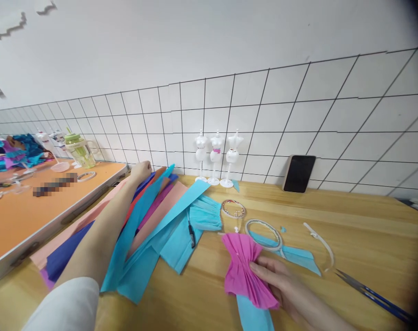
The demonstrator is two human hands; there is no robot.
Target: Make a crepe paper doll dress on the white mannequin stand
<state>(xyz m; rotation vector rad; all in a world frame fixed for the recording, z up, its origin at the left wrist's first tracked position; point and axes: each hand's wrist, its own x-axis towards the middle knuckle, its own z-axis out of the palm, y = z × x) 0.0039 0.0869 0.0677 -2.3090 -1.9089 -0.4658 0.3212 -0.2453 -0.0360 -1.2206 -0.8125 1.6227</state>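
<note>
From where I'm standing, two bare hands are showing over one wooden table (374,220). The right hand (279,281) is grasping one pink gathered piece (243,271), thumb on top, its pleats fanning out at both ends; it is sitting near the table's front, right of the middle. One blue strip (255,315) is poking out from under its lower end. The left hand (142,171) is reaching far out over a spread of coloured sheets (160,220), fingers curling in; whether it is gripping anything, I cannot tell. The sheets are overlapping too much for a sure count, but blue, red, purple and peach are all showing.

One black pen (191,236) is lying on the blue ones, just beside one blue gathered piece (205,212). Three white mannequins (215,154) are standing in a row by the tiled wall (153,124), the middle one wearing a pink band. One phone (299,174) is leaning against the wall. Two rings are lying past the pink piece: one beaded ring (234,215) and one plain ring (274,228). Farther right, one curved white strip (322,243) and one blue-handled tool (376,296) are resting.
</note>
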